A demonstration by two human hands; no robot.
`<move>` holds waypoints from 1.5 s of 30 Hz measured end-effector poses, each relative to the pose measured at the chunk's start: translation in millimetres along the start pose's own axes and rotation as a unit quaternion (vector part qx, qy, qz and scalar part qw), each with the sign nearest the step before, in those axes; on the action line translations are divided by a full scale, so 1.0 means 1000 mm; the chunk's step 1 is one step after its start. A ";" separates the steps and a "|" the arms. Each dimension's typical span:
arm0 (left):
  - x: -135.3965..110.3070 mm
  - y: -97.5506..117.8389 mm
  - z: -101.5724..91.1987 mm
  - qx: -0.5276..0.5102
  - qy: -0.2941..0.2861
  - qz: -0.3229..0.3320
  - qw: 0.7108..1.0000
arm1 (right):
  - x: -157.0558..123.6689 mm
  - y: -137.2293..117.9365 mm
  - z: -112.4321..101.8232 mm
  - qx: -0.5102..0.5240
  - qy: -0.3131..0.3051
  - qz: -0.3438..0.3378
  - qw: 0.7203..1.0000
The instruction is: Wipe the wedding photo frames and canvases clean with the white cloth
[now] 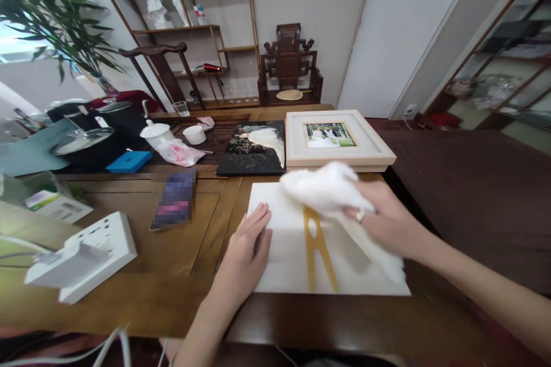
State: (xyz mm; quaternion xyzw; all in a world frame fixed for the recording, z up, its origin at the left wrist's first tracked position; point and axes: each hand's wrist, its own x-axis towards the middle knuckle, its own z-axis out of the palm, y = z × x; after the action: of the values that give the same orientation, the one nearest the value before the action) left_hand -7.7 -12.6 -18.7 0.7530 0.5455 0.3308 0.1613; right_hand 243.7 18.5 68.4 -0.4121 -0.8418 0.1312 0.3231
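A white board (284, 264) with a yellow A-shaped piece (316, 246) on its face lies flat near the table's front edge. My left hand (252, 243) rests on the board's left edge, fingers stretched out and nothing in them. Over the far right part of the board, my right hand (379, 212) grips a bunched white cloth (327, 186). The cloth is blurred, covers the top of the yellow piece and trails down along the right side. A ring shows on a right finger.
Behind the board lie a dark photo panel (253, 149) and a light wooden picture frame (340, 137). To the left are a white power strip (101, 252), a blurred-out purple item (176, 198), a blue box (129, 161), a white teapot (157, 133) and a dark pot (86, 146).
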 end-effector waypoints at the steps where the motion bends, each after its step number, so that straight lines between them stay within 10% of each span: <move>1: 0.000 0.000 0.000 0.001 0.003 0.001 1.000 | 0.008 0.004 0.002 -0.004 0.046 0.000 0.999; 5: 0.001 0.004 -0.002 0.001 0.010 0.008 1.000 | 0.039 -0.003 0.028 -0.041 0.072 -0.117 0.990; 8: 0.003 0.010 -0.007 -0.002 -0.003 0.004 1.000 | 0.054 -0.021 0.062 -0.147 -0.037 -0.217 0.964; 13: 0.004 0.016 -0.011 -0.015 0.010 0.009 1.000 | 0.061 -0.031 0.094 -0.227 -0.199 -0.192 0.934; 30: 0.001 0.004 -0.004 0.013 0.018 0.034 0.999 | -0.016 0.046 -0.027 -0.220 -0.221 0.056 0.948; 36: 0.001 0.005 -0.003 0.012 0.024 0.040 0.999 | -0.035 0.063 -0.082 -0.282 0.011 0.081 0.956; 41: 0.002 0.005 -0.003 0.016 0.022 0.039 0.999 | -0.052 0.053 -0.064 -0.427 0.040 0.115 0.896; 45: 0.002 0.005 -0.004 0.018 0.021 0.038 0.999 | -0.051 0.049 -0.019 -0.355 -0.022 -0.047 0.934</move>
State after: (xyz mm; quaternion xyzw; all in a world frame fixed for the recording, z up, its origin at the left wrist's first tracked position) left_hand -6.3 -13.4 -12.3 0.7690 0.5254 0.3425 0.1237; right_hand 308.8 9.2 36.4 -0.4571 -0.8588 -0.1821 0.1428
